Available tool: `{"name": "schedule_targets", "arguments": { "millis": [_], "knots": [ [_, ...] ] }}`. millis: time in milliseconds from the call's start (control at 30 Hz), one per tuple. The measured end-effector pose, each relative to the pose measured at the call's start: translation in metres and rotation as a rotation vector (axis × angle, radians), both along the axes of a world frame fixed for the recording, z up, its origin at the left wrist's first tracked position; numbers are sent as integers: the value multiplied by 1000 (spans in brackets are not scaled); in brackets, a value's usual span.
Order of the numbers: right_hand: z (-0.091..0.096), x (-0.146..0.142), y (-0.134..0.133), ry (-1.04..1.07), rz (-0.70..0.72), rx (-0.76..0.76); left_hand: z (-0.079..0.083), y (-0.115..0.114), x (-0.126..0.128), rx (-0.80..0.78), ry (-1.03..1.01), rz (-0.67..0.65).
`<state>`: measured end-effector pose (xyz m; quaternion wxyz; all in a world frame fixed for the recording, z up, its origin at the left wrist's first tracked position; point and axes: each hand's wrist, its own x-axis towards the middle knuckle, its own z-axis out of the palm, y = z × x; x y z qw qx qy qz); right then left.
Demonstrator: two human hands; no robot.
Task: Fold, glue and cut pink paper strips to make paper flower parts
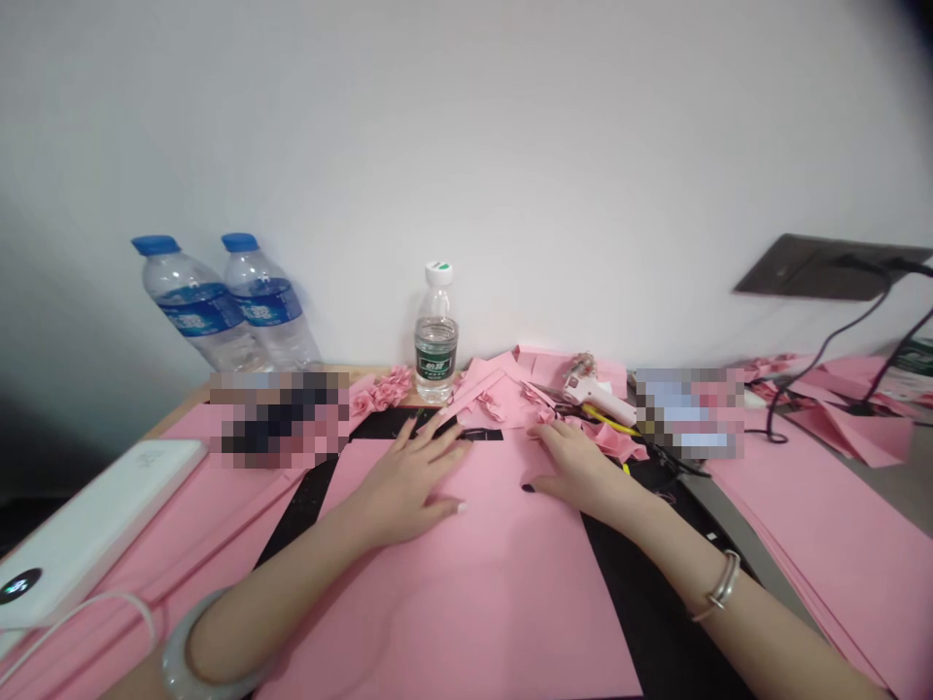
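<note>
Left hand (408,486), right hand (575,472) cover sheet's (473,583) far edge.

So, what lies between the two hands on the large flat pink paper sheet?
Nothing: bare pink paper sheet separates left hand and right hand, head view.

I get soft, even, fairly bright light; shadows are faint. Taking the small water bottle (436,335) as centre, far left and upper right the corners go dark and bend. Everything looks slightly soft, and blocks either side of it are pixelated.
</note>
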<state>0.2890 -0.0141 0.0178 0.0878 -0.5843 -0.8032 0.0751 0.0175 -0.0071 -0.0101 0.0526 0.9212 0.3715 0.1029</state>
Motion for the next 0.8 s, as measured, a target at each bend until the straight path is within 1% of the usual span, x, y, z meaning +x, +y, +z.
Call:
{"name": "schedule_targets", "arguments": {
  "millis": [67,100,167,300,400,467,500,533,567,633,667,700,733,800],
  "knots": [
    [1,-1,7,-1,8,-24,1,-1,-1,-70,18,-75],
    [2,-1,10,2,19,-42,0,-2,-1,-84,26,-90],
    [2,0,13,13,42,-68,-2,-2,0,-72,27,-78],
    [3,0,12,43,30,-63,-9,0,1,14,17,29],
    [3,0,11,61,3,-81,-14,4,0,113,12,164],
    [4,-1,10,72,5,-93,-13,6,-1,172,-15,251],
    [6,-1,11,78,15,-95,-12,6,-1,191,-32,270],
    [7,-1,11,84,29,-95,-10,6,-1,199,-45,256],
    [10,-1,11,91,47,-94,-9,5,-1,193,-47,203],
    [19,-2,11,114,78,-95,-6,3,-1,160,-29,47],
    [25,-1,10,129,91,-98,-6,2,-1,142,-18,-8],
    [32,0,9,147,100,-100,-6,2,-1,132,-11,-21],
    [40,2,7,165,104,-98,-7,2,-2,132,-14,15],
    [58,8,1,207,88,-56,-7,5,-4,155,-57,179]
  ]
}}
